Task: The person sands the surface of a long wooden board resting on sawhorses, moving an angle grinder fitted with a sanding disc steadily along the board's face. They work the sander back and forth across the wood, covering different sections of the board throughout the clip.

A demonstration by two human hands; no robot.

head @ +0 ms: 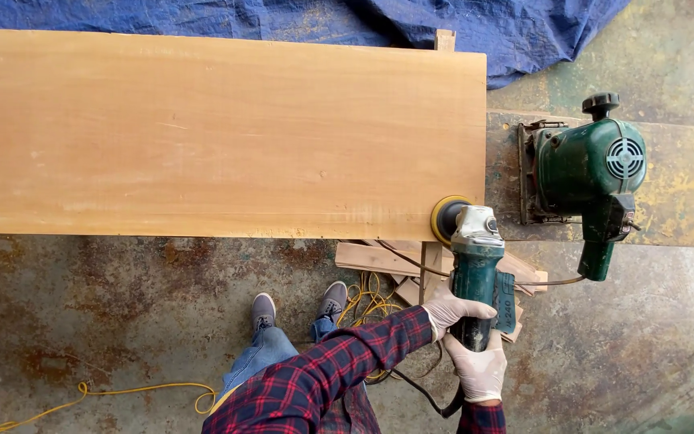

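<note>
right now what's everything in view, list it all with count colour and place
board: 1, pale wood, long, across the upper frame
sander: 1, green body, grey head, yellow pad at the board's lower right corner
saw: 1, green, right of the board, on a yellowish bench top
tarp: 1, blue, behind the board along the top
scraps: several, pale wood, stacked under the board's right end
cord: 1, yellow, trailing over the rusty floor, looped by the shoes
cable: 1, black, running from the sander's rear
shoes: 2, grey, on the floor below the board
sleeve: 1, red and navy plaid
left hand: white glove, gripping the sander's body
right hand: white glove, holding the sander's rear
</note>
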